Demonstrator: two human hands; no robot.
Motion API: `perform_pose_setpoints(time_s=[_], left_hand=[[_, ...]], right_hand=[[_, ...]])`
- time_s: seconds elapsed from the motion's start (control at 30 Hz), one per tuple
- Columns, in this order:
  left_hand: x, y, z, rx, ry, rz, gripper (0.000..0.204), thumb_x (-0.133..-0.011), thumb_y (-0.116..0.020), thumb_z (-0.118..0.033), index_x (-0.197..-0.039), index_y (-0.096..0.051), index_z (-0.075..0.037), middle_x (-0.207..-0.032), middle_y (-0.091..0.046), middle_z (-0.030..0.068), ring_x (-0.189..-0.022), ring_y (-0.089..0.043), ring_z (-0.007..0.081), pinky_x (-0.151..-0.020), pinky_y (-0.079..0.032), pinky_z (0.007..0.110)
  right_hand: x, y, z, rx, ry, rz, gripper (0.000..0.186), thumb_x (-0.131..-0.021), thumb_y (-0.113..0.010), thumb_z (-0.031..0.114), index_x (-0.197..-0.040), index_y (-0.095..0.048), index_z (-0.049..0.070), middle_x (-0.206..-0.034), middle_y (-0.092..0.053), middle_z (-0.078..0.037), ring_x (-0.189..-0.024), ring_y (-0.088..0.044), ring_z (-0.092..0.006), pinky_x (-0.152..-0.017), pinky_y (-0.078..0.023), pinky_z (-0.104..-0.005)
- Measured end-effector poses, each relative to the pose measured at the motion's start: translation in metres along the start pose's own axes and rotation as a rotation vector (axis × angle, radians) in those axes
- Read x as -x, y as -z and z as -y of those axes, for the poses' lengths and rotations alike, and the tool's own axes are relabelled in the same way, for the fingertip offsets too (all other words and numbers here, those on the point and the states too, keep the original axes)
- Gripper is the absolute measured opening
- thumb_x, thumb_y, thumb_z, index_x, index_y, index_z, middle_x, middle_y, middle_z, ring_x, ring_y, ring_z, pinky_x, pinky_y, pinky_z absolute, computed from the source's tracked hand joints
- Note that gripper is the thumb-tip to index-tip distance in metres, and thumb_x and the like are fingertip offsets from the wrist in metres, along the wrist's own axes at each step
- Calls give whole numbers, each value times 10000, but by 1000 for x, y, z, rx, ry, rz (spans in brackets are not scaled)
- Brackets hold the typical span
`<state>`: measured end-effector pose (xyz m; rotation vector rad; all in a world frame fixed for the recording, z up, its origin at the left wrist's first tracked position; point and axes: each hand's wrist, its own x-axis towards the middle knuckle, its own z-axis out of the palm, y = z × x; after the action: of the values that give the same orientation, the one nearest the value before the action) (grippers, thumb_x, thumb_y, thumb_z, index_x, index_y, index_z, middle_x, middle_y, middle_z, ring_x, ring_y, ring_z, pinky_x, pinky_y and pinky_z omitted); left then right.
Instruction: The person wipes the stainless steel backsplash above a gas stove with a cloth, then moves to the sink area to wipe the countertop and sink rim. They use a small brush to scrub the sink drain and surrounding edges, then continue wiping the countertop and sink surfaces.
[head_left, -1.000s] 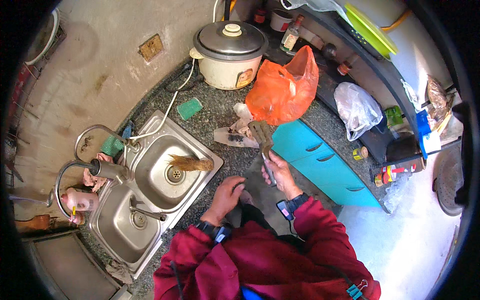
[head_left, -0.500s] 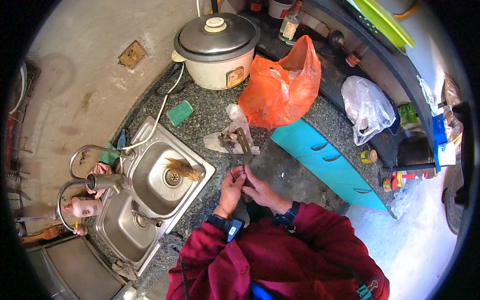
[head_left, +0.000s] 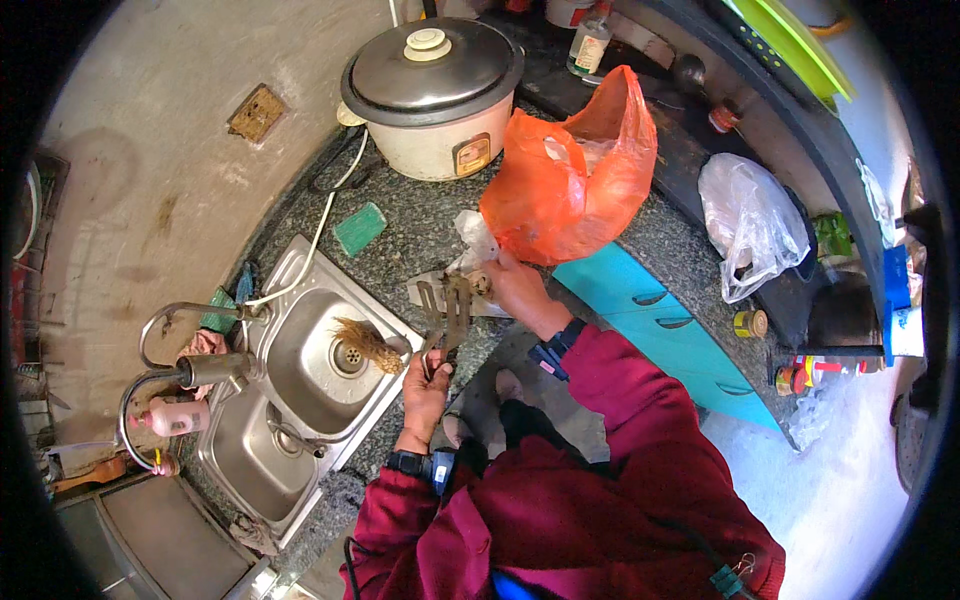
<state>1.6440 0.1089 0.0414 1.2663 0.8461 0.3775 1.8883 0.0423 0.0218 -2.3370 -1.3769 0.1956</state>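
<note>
My left hand [head_left: 427, 388] is closed round the lower end of a dark, worn metal piece with two long flat prongs [head_left: 457, 312], which point away from me over the counter edge. Farther forward and to the right, my right hand [head_left: 528, 295] reaches to a small heap of brownish bits [head_left: 480, 284] on a crumpled whitish plastic bag [head_left: 474, 232]. Its fingers are bent together at the heap; what they pinch is too small to make out. An orange plastic bag [head_left: 570, 190] stands just beyond that hand.
To the left is a steel double sink [head_left: 395, 372] with a straw brush [head_left: 368, 343] in its far basin. A green scouring pad [head_left: 360, 229] and a large rice cooker [head_left: 432, 100] are on the speckled counter. Teal cabinet doors [head_left: 640, 300] and a white plastic bag [head_left: 750, 225] lie rightward.
My hands were together at the metal piece. The right one has let go and moved forward to the heap; the left has drawn left and nearer with the metal piece.
</note>
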Motion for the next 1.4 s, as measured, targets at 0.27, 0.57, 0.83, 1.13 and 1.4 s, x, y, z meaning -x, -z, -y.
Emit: perform_pose_setpoints(time_s=[0.27,0.57,0.83,1.13,1.4], left_hand=[[-6,13,1,-223,-71,-28,165,-827,-646,64,-944,-613,-47,-819,-618,-28,-725,-537,54,-676,-461,225],[-34,22,-26,-394,52,64,96,-803,-671,32,-875,-630,-18,-743,-651,23,-681,-573,90,-649,-478,260],[-37,17,-53,-685,-176,123,146,-794,-693,-11,-922,-623,-19,-743,-644,55,-662,-593,151,-650,-494,302],[-26,11,-76,-990,-265,115,151,-809,-684,-124,-894,-579,-57,-819,-631,226,-800,-600,449,-645,-466,510],[-30,29,-65,-1066,-410,103,261,-753,-673,-16,-1005,-632,-69,-955,-673,170,-892,-645,385,-726,-520,429]], right_hand=[[-12,-4,-12,-266,-57,-131,178,-740,-644,51,-916,-616,44,-797,-620,-136,-694,-626,-312,-612,-506,-395],[-7,25,9,-698,-108,-5,144,-787,-705,118,-899,-636,60,-748,-602,-74,-679,-603,-225,-616,-484,-349],[0,24,19,-283,27,-7,187,-766,-670,162,-931,-656,76,-899,-597,-110,-906,-613,-311,-704,-517,-426],[-8,12,4,-395,-50,67,218,-775,-675,114,-990,-681,79,-882,-623,-148,-854,-627,-344,-713,-509,-440],[-9,20,-10,-717,89,140,326,-836,-660,111,-1157,-653,56,-860,-639,-168,-846,-626,-319,-733,-487,-382]])
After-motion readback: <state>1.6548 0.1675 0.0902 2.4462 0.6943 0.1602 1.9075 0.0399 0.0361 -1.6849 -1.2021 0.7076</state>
